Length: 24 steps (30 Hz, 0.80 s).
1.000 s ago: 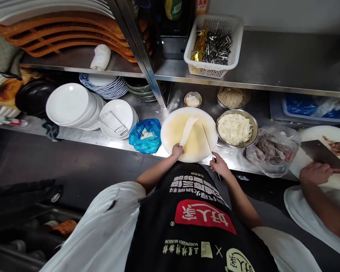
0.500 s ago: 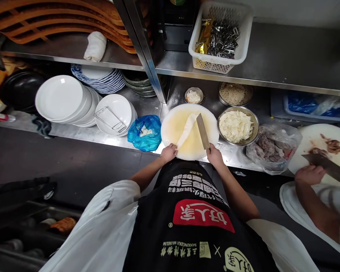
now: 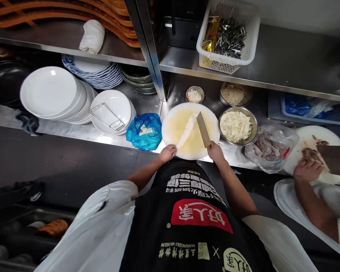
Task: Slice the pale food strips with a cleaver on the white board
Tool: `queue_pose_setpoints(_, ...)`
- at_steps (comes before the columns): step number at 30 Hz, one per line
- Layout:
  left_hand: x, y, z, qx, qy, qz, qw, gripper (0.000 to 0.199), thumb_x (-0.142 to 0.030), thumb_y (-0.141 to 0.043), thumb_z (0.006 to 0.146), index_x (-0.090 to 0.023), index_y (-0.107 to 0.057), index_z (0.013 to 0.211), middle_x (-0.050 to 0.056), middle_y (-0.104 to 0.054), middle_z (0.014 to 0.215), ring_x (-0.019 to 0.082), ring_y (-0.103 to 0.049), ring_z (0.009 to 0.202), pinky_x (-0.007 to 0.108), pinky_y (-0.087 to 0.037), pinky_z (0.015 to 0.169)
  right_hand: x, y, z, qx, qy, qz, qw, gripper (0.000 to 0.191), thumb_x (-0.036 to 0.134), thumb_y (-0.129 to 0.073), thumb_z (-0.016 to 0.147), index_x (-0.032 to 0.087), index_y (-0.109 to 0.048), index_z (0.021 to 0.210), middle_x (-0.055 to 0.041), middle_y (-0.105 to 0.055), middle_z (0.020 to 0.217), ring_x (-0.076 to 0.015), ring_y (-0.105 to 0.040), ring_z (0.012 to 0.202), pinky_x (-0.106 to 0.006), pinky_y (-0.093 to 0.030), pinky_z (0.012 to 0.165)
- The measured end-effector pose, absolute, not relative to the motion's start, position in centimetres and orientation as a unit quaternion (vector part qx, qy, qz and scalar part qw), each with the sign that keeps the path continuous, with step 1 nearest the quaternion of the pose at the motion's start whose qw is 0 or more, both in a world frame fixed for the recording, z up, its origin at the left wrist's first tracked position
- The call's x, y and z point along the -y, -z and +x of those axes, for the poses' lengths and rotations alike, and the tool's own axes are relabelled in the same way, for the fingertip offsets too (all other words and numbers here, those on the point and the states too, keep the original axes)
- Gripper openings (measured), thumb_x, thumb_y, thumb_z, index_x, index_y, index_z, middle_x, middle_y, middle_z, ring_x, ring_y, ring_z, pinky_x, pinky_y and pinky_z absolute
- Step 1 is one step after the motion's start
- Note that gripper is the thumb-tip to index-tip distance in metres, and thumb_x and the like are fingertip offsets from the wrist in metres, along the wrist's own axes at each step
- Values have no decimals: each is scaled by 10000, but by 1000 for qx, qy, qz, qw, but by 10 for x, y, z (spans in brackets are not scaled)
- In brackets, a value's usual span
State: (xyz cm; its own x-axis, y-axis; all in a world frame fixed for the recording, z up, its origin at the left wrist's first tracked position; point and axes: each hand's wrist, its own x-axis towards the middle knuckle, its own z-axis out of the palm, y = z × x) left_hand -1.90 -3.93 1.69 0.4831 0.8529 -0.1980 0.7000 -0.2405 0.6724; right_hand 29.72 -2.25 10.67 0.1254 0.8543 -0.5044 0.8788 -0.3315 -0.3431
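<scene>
A round cutting board (image 3: 170, 117) lies on the steel counter with a long white strip of food (image 3: 188, 130) slanting across it. At the strip's near end, my left hand (image 3: 168, 153) pinches it at the board's edge. My right hand (image 3: 215, 152) is closed round the handle of a cleaver (image 3: 203, 129). The blade lies over the board to the right of the strip, apart from it. To the right stands a metal bowl (image 3: 235, 126) of pale slices. A blue plastic bag (image 3: 145, 131) is left of the board.
White plates (image 3: 49, 92) are stacked at the left. A shelf (image 3: 286, 60) above the counter holds a white basket (image 3: 228, 36) of small packets. At the right, a clear bag of meat (image 3: 269, 145) sits beside another person's hand (image 3: 308, 170) and cleaver on a second board.
The view has shifted slightly. My hands, the strip and my cleaver keep nearly the same places. The other person's cleaver has lifted and moved right, and their hand now rests on the meat.
</scene>
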Motion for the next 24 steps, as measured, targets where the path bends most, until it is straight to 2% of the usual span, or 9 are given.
queue_pose_setpoints(4, 39, -18, -24, -490, -103, 773, 389, 247, -146, -572, 879, -235, -764, 1007, 103, -656, 1236, 236, -563, 1217, 434, -411, 1137, 28, -104, 293, -583, 289, 759, -25, 407, 271, -379, 1006, 111, -569, 1328, -150, -716, 964, -263, -658, 882, -297, -452, 765)
queue_pose_setpoints(9, 38, -13, -28, -466, -117, 783, 395, 254, -167, -525, 907, -227, -757, 992, 115, -656, 1238, 244, -560, 1220, 438, -393, 1137, 34, -98, 288, -582, 315, 750, 20, 333, 218, -427, 962, 113, -649, 1185, -156, -718, 960, -258, -655, 881, -287, -439, 757)
queue_pose_setpoints(14, 40, -11, -30, -462, -130, 778, 405, 270, -156, -507, 915, -231, -753, 996, 107, -666, 1223, 239, -547, 1236, 433, -372, 1151, 45, -97, 284, -585, 283, 760, -13, 389, 262, -374, 997, 101, -603, 1268, -157, -718, 948, -256, -652, 849, -289, -430, 728)
queue_pose_setpoints(19, 42, -11, -32, -467, -117, 772, 416, 267, -145, -527, 906, -237, -745, 1029, 102, -653, 1259, 235, -543, 1259, 431, -367, 1166, 56, -98, 281, -583, 301, 754, 22, 315, 250, -411, 973, 128, -651, 1137, -146, -714, 926, -256, -651, 845, -288, -419, 720)
queue_pose_setpoints(22, 44, -4, -34, -454, -122, 793, 387, 277, -144, -513, 923, -228, -744, 1051, 110, -656, 1254, 232, -555, 1245, 427, -383, 1155, 63, -99, 278, -592, 287, 753, -4, 349, 266, -382, 997, 122, -617, 1212, -143, -717, 933, -256, -652, 841, -289, -415, 717)
queue_pose_setpoints(24, 44, 2, -36, -440, -134, 815, 353, 281, -143, -501, 935, -218, -744, 1055, 112, -665, 1232, 228, -571, 1215, 425, -411, 1130, 67, -99, 276, -587, 300, 752, 17, 331, 234, -391, 984, 116, -625, 1186, -146, -718, 932, -251, -655, 834, -286, -408, 705)
